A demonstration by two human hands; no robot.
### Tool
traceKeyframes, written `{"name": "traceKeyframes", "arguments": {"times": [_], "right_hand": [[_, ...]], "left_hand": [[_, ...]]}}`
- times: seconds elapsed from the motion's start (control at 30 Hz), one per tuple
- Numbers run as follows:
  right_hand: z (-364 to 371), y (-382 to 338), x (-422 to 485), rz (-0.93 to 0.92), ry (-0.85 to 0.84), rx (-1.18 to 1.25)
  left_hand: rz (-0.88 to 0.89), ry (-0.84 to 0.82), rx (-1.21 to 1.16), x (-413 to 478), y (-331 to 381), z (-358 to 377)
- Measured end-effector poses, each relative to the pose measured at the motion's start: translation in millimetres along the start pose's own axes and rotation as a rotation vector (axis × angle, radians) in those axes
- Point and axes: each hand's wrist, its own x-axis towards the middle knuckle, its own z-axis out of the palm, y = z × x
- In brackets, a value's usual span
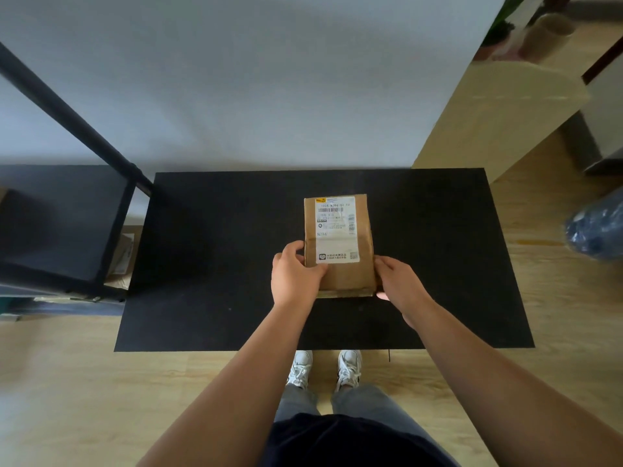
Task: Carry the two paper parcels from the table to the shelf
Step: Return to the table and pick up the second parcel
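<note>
A brown paper parcel (pixel 340 237) with a white shipping label lies near the middle of the black table (pixel 219 264). My left hand (pixel 295 274) grips its near left edge, thumb on top near the label. My right hand (pixel 401 286) grips its near right edge, fingers wrapped under the corner. Whether the parcel rests on the table or is slightly raised cannot be told. Only one parcel shows on the table. The black shelf (pixel 60 224) stands at the left, its dark board beside the table's left edge.
A black diagonal post (pixel 67 112) of the shelf frame runs across the upper left. Cardboard pieces (pixel 123 257) lie under the shelf. A light wooden cabinet (pixel 499 119) stands at the right, with a blue plastic bag (pixel 596 227) on the wooden floor.
</note>
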Motion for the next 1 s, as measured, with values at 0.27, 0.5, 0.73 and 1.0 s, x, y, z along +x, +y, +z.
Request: {"name": "traceKeyframes", "arguments": {"times": [0.27, 0.5, 0.73, 1.0], "right_hand": [[-3, 8, 3, 0.010, 0.054, 0.078], [-6, -4, -1, 0.012, -0.118, 0.066], [-9, -6, -7, -0.023, -0.069, 0.085], [-19, -22, -27, -0.126, -0.053, 0.239]], "left_hand": [[-0.027, -0.062, -0.049, 6, -10, 4], [-0.169, -0.265, -0.181, 13, -6, -3], [-0.159, -0.319, -0.262, 10, -5, -9], [-0.097, -0.221, -0.477, 1, 11, -37]]}}
